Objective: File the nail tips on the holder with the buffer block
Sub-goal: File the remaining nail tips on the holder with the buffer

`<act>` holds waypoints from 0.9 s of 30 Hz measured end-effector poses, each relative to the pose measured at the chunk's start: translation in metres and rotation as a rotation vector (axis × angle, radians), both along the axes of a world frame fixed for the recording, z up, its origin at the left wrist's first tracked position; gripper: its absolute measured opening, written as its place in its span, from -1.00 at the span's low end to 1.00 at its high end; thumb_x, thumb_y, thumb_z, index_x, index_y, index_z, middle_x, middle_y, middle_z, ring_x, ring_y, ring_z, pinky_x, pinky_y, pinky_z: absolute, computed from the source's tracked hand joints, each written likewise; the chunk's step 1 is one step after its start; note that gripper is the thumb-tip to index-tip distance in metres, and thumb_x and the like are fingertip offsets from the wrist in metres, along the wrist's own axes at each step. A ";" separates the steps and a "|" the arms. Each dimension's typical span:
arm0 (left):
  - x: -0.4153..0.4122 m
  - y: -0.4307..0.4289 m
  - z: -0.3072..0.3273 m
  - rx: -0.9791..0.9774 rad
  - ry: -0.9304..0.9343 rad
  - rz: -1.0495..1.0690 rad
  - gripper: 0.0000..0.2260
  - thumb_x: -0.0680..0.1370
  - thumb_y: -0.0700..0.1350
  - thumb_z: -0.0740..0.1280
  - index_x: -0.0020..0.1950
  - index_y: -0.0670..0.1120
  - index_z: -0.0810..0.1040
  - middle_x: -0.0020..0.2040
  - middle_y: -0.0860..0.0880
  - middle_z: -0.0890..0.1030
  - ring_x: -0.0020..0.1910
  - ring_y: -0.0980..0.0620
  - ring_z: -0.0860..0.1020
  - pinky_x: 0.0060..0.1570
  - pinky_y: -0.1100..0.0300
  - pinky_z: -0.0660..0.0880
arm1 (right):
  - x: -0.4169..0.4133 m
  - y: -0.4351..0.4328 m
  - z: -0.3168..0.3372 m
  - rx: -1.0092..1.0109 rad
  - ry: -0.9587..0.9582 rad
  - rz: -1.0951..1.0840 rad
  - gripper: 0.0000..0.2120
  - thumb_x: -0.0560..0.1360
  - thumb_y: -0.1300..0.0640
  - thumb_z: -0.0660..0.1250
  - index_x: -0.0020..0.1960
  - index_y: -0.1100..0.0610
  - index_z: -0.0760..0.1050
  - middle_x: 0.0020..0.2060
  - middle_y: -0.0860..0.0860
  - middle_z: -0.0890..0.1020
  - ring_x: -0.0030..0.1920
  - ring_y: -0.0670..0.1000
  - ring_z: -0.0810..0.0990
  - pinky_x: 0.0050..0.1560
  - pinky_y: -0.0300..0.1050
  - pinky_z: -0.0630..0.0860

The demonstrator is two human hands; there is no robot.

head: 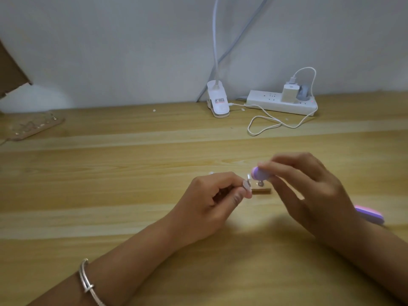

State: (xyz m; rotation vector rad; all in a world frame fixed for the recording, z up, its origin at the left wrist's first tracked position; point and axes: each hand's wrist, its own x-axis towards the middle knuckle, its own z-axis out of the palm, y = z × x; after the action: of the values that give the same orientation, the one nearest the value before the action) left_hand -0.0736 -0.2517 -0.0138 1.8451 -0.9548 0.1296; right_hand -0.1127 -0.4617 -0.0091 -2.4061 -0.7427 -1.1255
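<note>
pale wooden table (110, 195) across the whole lower frame, plain grey-white wall (110, 40) behind. torn brown cardboard (11, 71) at the far left edge, and below it a flat card (33, 127) on the table, its detail too blurred to read. at the back right, against the wall, a white power strip (265, 102) with a white charger (288, 93) plugged in; just left of it a white lamp clip (217, 102), stem rising out of frame. thin white cable (265, 123) looped on the table in front of the strip. two bare forearms reaching in from the bottom, a silver bangle (87, 281) on the left one. left hand (207, 208) near the table's centre, fingers curled, thumb and forefinger pinching a pale nail tip (245, 186). right hand (309, 191) just beside it, fingertips gripping a small purple buffer (259, 174), motion-blurred, held above the holder and close to the nail tip; contact between buffer and tip not clear. holder (262, 190) a small wooden base flat on the table between the two hands, a short metal peg standing on it. pink-and-purple block (373, 215) lying on the table behind the right wrist, partly hidden.
</note>
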 end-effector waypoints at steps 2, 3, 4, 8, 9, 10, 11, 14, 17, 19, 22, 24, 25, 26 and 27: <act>0.000 -0.001 0.001 0.007 0.026 -0.025 -0.86 0.59 -0.23 0.27 -0.07 -0.10 0.61 -0.26 0.09 0.55 -0.35 0.09 0.45 -0.28 0.15 0.39 | -0.005 0.004 0.000 0.062 0.008 0.041 -0.79 0.54 0.37 0.37 0.17 0.26 0.62 0.00 0.14 0.64 -0.02 0.08 0.63 0.15 -0.22 0.50; 0.000 0.000 0.001 0.012 0.017 -0.045 -0.85 0.60 -0.22 0.25 -0.08 -0.06 0.59 -0.26 0.08 0.55 -0.33 0.08 0.47 -0.28 0.15 0.41 | -0.009 0.009 -0.002 0.070 0.012 0.097 -0.78 0.56 0.36 0.35 0.19 0.25 0.60 0.02 0.14 0.63 0.02 0.05 0.62 0.16 -0.21 0.50; 0.000 0.000 0.002 0.017 0.009 -0.068 -0.84 0.60 -0.22 0.23 -0.09 -0.06 0.58 -0.25 0.04 0.56 -0.31 0.04 0.49 -0.28 0.12 0.43 | -0.013 0.015 -0.004 0.051 0.014 0.153 -0.77 0.56 0.38 0.34 0.19 0.25 0.60 0.03 0.14 0.63 0.04 0.04 0.62 0.17 -0.19 0.50; 0.002 0.003 0.004 -0.015 0.092 -0.072 -0.82 0.60 -0.31 0.21 -0.08 -0.19 0.59 -0.25 -0.03 0.59 -0.32 0.07 0.49 -0.29 0.15 0.42 | -0.010 0.012 -0.005 -0.020 0.016 0.139 -0.79 0.54 0.41 0.35 0.14 0.32 0.63 0.00 0.17 0.63 0.00 0.10 0.63 0.14 -0.13 0.53; 0.002 0.003 0.004 -0.028 0.123 -0.066 -0.81 0.60 -0.30 0.20 -0.08 -0.17 0.59 -0.27 -0.01 0.58 -0.34 0.11 0.46 -0.29 0.20 0.40 | -0.007 0.008 -0.003 0.007 0.017 0.105 -0.80 0.54 0.40 0.36 0.13 0.30 0.63 -0.01 0.17 0.63 0.00 0.09 0.63 0.13 -0.14 0.53; 0.002 0.002 0.004 -0.030 0.136 -0.068 -0.81 0.61 -0.28 0.20 -0.09 -0.16 0.59 -0.28 -0.01 0.58 -0.35 0.11 0.44 -0.30 0.20 0.39 | -0.006 0.006 -0.002 0.037 0.019 0.086 -0.81 0.53 0.38 0.37 0.13 0.29 0.63 -0.01 0.17 0.63 0.01 0.08 0.62 0.13 -0.14 0.53; 0.002 0.001 0.004 -0.021 0.129 -0.076 -0.81 0.61 -0.28 0.20 -0.09 -0.15 0.58 -0.29 -0.01 0.58 -0.36 0.07 0.44 -0.31 0.18 0.39 | -0.006 0.006 -0.001 0.061 0.024 0.085 -0.80 0.53 0.37 0.38 0.14 0.29 0.62 0.00 0.17 0.63 0.01 0.07 0.61 0.13 -0.14 0.53; 0.002 0.001 0.005 0.015 0.055 -0.093 -0.77 0.62 -0.27 0.21 -0.10 0.01 0.54 -0.29 0.16 0.53 -0.38 0.03 0.45 -0.33 0.17 0.38 | -0.012 0.012 -0.005 0.033 0.031 0.150 -0.78 0.54 0.39 0.36 0.17 0.29 0.62 0.02 0.15 0.61 0.03 0.04 0.60 0.14 -0.16 0.51; 0.002 0.001 0.005 0.011 0.083 -0.096 -0.79 0.63 -0.26 0.19 -0.10 -0.03 0.54 -0.29 0.14 0.53 -0.39 0.06 0.43 -0.33 0.15 0.38 | -0.007 0.008 -0.005 -0.029 0.021 0.112 -0.79 0.54 0.41 0.35 0.14 0.30 0.64 0.01 0.17 0.63 0.01 0.09 0.62 0.14 -0.15 0.51; 0.001 0.001 0.004 -0.018 0.159 -0.090 -0.81 0.63 -0.25 0.17 -0.11 -0.08 0.53 -0.29 0.04 0.55 -0.40 0.06 0.42 -0.34 0.11 0.39 | -0.002 0.003 -0.002 0.022 0.018 0.047 -0.81 0.56 0.36 0.34 0.14 0.29 0.63 0.00 0.17 0.63 0.01 0.09 0.61 0.14 -0.13 0.52; 0.001 0.001 0.003 -0.013 0.164 -0.097 -0.81 0.63 -0.24 0.17 -0.11 -0.11 0.53 -0.30 0.00 0.55 -0.41 -0.03 0.43 -0.37 0.06 0.39 | -0.007 0.006 -0.002 0.070 0.027 0.121 -0.76 0.55 0.37 0.36 0.20 0.22 0.57 0.03 0.12 0.61 0.04 0.05 0.61 0.16 -0.15 0.52; 0.001 0.002 0.004 -0.004 0.143 -0.117 -0.81 0.63 -0.25 0.17 -0.10 -0.09 0.53 -0.31 0.02 0.53 -0.40 0.00 0.44 -0.38 0.09 0.39 | -0.013 0.013 -0.006 -0.012 0.019 0.195 -0.78 0.56 0.40 0.35 0.16 0.25 0.63 0.03 0.14 0.62 0.03 0.09 0.63 0.14 -0.12 0.54; 0.001 0.002 0.004 0.002 0.146 -0.124 -0.80 0.63 -0.26 0.17 -0.10 -0.07 0.52 -0.31 0.06 0.52 -0.39 0.04 0.44 -0.36 0.13 0.39 | -0.013 0.013 -0.007 -0.067 0.011 0.194 -0.79 0.55 0.42 0.35 0.14 0.29 0.65 0.01 0.16 0.64 0.01 0.12 0.63 0.13 -0.09 0.55; 0.002 0.002 0.004 0.007 0.162 -0.125 -0.79 0.63 -0.27 0.16 -0.11 -0.07 0.51 -0.31 0.09 0.51 -0.38 0.07 0.44 -0.34 0.17 0.39 | -0.010 0.011 -0.006 -0.098 0.005 0.165 -0.79 0.53 0.44 0.35 0.13 0.31 0.65 0.00 0.17 0.64 -0.01 0.13 0.63 0.13 -0.10 0.54; 0.002 0.002 0.004 0.004 0.189 -0.124 -0.79 0.63 -0.26 0.15 -0.12 -0.10 0.51 -0.30 0.09 0.52 -0.38 0.08 0.43 -0.33 0.18 0.39 | -0.006 0.006 -0.005 -0.102 0.002 0.116 -0.79 0.51 0.45 0.35 0.10 0.32 0.65 -0.01 0.18 0.64 -0.02 0.13 0.62 0.16 -0.13 0.52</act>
State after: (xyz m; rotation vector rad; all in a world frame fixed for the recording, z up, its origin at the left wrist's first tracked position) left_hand -0.0718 -0.2497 -0.0100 1.7617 -0.9331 -0.1208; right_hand -0.1186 -0.4558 -0.0138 -2.4111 -0.9472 -1.0632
